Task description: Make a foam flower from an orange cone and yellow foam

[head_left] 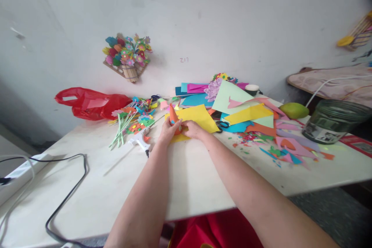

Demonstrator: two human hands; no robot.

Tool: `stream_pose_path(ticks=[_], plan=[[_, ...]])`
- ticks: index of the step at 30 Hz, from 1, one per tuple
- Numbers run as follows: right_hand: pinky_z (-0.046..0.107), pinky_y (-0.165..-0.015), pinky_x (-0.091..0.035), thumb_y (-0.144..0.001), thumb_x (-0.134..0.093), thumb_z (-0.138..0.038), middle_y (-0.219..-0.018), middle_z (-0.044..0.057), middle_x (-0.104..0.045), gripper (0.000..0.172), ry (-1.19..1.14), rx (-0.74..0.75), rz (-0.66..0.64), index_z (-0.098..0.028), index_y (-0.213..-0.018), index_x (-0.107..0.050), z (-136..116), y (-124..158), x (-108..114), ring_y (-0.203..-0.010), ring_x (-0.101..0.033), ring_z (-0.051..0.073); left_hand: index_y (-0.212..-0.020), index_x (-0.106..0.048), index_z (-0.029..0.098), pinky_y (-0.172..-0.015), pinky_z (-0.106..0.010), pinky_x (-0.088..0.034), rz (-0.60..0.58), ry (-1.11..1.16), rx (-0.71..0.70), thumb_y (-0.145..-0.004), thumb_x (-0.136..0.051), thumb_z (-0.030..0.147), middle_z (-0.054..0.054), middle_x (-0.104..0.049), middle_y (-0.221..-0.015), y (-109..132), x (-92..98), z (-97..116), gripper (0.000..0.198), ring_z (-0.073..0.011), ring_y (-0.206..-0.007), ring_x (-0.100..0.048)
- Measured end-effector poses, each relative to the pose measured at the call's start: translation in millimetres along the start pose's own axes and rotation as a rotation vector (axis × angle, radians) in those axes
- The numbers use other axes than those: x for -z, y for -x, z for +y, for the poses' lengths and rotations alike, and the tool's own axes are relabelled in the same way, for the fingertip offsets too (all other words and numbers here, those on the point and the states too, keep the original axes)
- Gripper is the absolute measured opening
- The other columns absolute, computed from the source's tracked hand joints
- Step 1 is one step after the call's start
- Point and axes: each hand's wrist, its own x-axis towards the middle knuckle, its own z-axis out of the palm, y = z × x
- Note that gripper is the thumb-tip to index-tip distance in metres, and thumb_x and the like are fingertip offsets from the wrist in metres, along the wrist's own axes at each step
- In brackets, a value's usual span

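Observation:
An orange cone [173, 114], seemingly rolled from a craft sheet, stands upright between my hands with a small blue spot on its side. My left hand [167, 130] is closed around its lower left side. The fingers of my right hand [192, 129] are bent and pressed together at its lower right edge; a small pale bit shows there, too small to name. Under both hands lies a yellow sheet [200, 118]. To the left of my left hand rests a white glue gun [140, 139]. Black-handled scissors [222, 125] lie by the yellow sheet's right corner.
A red plastic bag [90, 102] and foam flowers with pale green stems [123, 128] lie left. Coloured sheets [232, 99], scraps [286, 155], a green mango-like fruit [294, 111] and a glass jar [331, 122] are right. A black cord [72, 190] crosses the table's left side.

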Motion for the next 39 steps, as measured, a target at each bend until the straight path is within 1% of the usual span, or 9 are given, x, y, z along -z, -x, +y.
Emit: stream_pose_path(ticks=[3, 6, 9, 13, 19, 25, 30, 34, 39], plan=[[0.027, -0.09, -0.041, -0.068, -0.051, -0.004, -0.106, 0.004, -0.066, 0.033, -0.026, -0.048, 0.052, -0.018, -0.092, -0.067, -2.7, -0.1, 5.1, -0.102, -0.058, 0.019, -0.096, -0.058, 0.016, -0.068, -0.028, -0.048, -0.032, -0.041, -0.019, -0.063, -0.07, 0.041, -0.004, -0.061, -0.08, -1.1, 0.6, -3.5, 0.043, -0.0176, -0.075, -0.058], [0.029, -0.09, -0.041, -0.075, -0.049, -0.012, -0.109, 0.005, -0.063, 0.026, -0.039, -0.104, 0.224, -0.018, -0.095, -0.064, -4.1, -1.9, 8.6, -0.103, -0.055, 0.017, -0.1, -0.057, 0.017, -0.066, -0.028, -0.047, -0.038, -0.031, -0.006, -0.062, -0.07, 0.038, -0.004, -0.062, -0.083, -2.0, -0.1, -5.3, 0.046, -0.0175, -0.073, -0.058], [0.031, -0.085, -0.042, -0.079, -0.054, -0.026, -0.096, 0.005, -0.062, 0.013, 0.05, -0.026, 0.365, -0.018, -0.083, -0.062, -4.6, -4.7, 7.2, -0.094, -0.056, 0.018, -0.099, -0.056, 0.016, -0.065, -0.027, -0.046, -0.018, -0.038, 0.005, -0.06, -0.07, 0.034, -0.003, -0.062, -0.083, -2.9, -0.7, -5.3, 0.045, -0.0171, -0.073, -0.058], [0.031, -0.08, -0.042, -0.077, -0.06, -0.036, -0.084, 0.005, -0.059, 0.019, 0.169, 0.122, 0.441, -0.019, -0.07, -0.058, -5.2, -7.8, 1.9, -0.085, -0.055, 0.018, -0.098, -0.056, 0.016, -0.064, -0.026, -0.045, -0.006, -0.075, -0.023, -0.062, -0.067, 0.032, -0.002, -0.061, -0.079, -2.9, -0.6, -4.9, 0.041, -0.0152, -0.069, -0.055], [0.035, -0.084, -0.039, -0.08, -0.058, -0.041, -0.091, 0.008, -0.057, 0.025, 0.313, 0.173, 0.402, -0.018, -0.07, -0.058, -11.4, -9.5, 0.5, -0.093, -0.052, 0.021, -0.093, -0.057, 0.015, -0.065, -0.026, -0.044, 0.007, -0.084, -0.052, -0.063, -0.065, 0.03, -0.002, -0.061, -0.079, -0.7, -2.3, -2.4, 0.035, -0.0151, -0.07, -0.054], [0.035, -0.087, -0.037, -0.085, -0.052, -0.03, -0.107, 0.01, -0.055, 0.018, 0.368, 0.23, 0.337, -0.019, -0.076, -0.062, -14.3, -12.6, -1.2, -0.1, -0.05, 0.022, -0.089, -0.058, 0.017, -0.065, -0.027, -0.044, 0.041, -0.017, -0.007, -0.061, -0.066, 0.031, -0.001, -0.06, -0.073, 1.7, -4.3, 1.3, 0.033, -0.0165, -0.071, -0.054], [0.033, -0.085, -0.04, -0.088, -0.044, -0.027, -0.113, 0.009, -0.053, 0.02, 0.323, 0.223, 0.426, -0.02, -0.077, -0.059, -11.5, -12.7, 1.3, -0.098, -0.052, 0.02, -0.091, -0.058, 0.017, -0.066, -0.027, -0.044, 0.025, -0.04, -0.003, -0.059, -0.068, 0.031, -0.001, -0.06, -0.074, 2.6, -3.2, 2.6, 0.036, -0.0169, -0.072, -0.054], [0.033, -0.086, -0.04, -0.088, -0.04, -0.022, -0.111, 0.009, -0.054, 0.019, 0.256, 0.186, 0.464, -0.02, -0.079, -0.057, -10.6, -11.1, 4.0, -0.103, -0.051, 0.02, -0.092, -0.058, 0.016, -0.068, -0.029, -0.044, 0.017, -0.046, -0.007, -0.059, -0.07, 0.032, -0.003, -0.061, -0.078, 2.4, -2.9, 3.0, 0.038, -0.0188, -0.076, -0.056], [0.033, -0.084, -0.039, -0.087, -0.041, -0.022, -0.101, 0.008, -0.059, 0.019, 0.276, 0.159, 0.392, -0.02, -0.075, -0.056, -11.3, -9.7, 2.4, -0.096, -0.054, 0.02, -0.092, -0.059, 0.016, -0.07, -0.031, -0.044, 0.018, -0.034, -0.001, -0.059, -0.071, 0.032, -0.004, -0.062, -0.079, 2.3, -3.2, 3.1, 0.039, -0.0204, -0.079, -0.057]])
